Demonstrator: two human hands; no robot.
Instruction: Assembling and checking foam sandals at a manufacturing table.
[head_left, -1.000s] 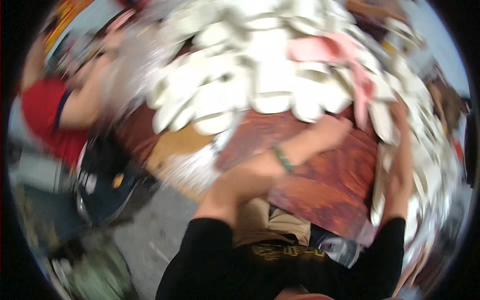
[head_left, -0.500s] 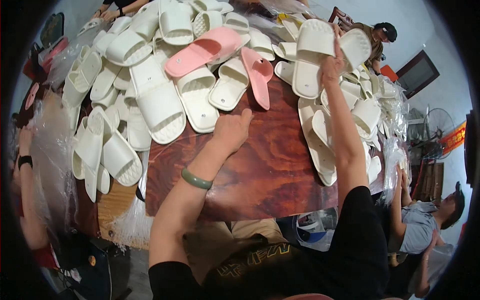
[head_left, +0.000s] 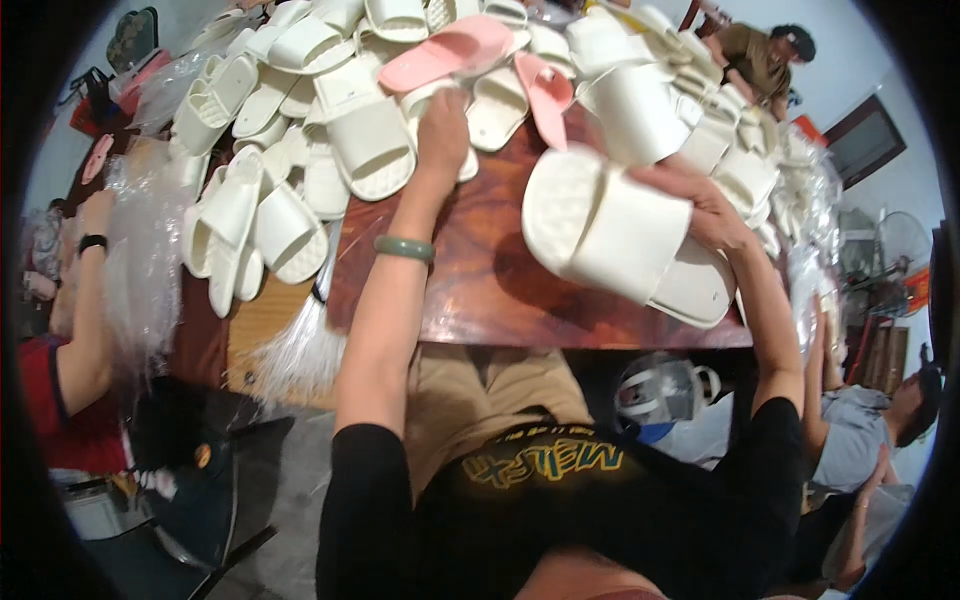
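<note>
Pink slippers [head_left: 445, 54] among white: two. White slippers [head_left: 635, 240]: dozens, overlapping, exact count unclear. Green bangle [head_left: 404, 249]: one.

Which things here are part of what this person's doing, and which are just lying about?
Apparently in use:
White slide sandal, held by the right hand
Heap of white slides, left hand at its near edge
Red-brown tabletop

Seemingly just lying about:
Pink slides, among the white ones
Bundle of white strands
Fan

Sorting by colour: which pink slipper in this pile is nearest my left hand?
The pink slipper just beyond your left hand; the other pink one lies farther right.
</note>
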